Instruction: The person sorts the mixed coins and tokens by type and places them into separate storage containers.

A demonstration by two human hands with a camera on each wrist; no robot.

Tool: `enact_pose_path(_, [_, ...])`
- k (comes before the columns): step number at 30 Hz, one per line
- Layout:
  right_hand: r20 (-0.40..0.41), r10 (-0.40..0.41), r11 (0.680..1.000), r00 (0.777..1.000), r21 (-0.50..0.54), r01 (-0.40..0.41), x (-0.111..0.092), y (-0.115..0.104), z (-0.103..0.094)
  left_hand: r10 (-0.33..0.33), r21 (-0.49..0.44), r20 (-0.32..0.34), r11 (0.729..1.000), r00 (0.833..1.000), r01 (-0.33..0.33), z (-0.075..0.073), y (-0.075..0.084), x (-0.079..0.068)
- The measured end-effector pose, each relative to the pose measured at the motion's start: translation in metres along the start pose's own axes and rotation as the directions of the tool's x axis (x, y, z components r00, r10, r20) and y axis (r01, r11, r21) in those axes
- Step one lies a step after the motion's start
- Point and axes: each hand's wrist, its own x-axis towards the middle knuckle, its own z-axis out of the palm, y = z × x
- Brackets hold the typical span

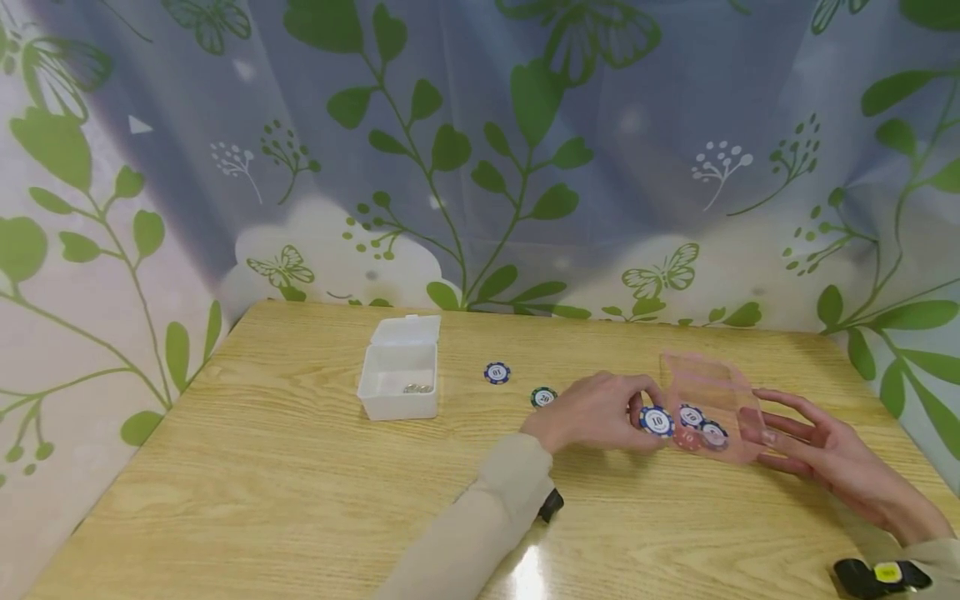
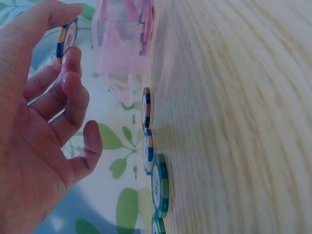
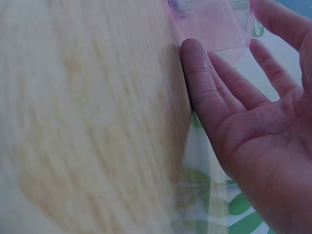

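My left hand (image 1: 600, 412) pinches a blue-and-white poker chip (image 1: 657, 422) marked 10 between thumb and fingers, at the left side of a clear pink box (image 1: 738, 408). Several chips, blue ones (image 1: 692, 416) and a red one (image 1: 687, 438), lie inside that box, whose lid stands up at the back. At the box's right side is my right hand (image 1: 832, 454), its fingers fairly straight and the fingertips against or very near the wall. In the left wrist view the pinched chip (image 2: 67, 41) is edge-on, above the table.
A white box (image 1: 397, 406) with its lid up stands left of centre, holding a few small shiny pieces (image 1: 417, 388). Between the boxes lie a blue chip (image 1: 497, 372) and a green chip (image 1: 543, 397), the latter partly behind my left hand. A patterned curtain (image 1: 480, 167) hangs behind the wooden table (image 1: 300, 500).
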Motion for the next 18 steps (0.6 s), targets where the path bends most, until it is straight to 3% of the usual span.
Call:
enact_pose_path(13, [-0.013,0.011,0.999,1.0,-0.033,-0.011,0.001,0.001,-0.002,-0.006,0.05,-0.028,0.999,1.0,0.008,-0.002,0.01,0.016])
enact_pose_path(18, [0.022,-0.003,1.0,1.0,-0.004,0.003,0.001,0.003,-0.002,-0.023,0.05,-0.024,0.998,0.999,0.024,0.0,0.013,0.025])
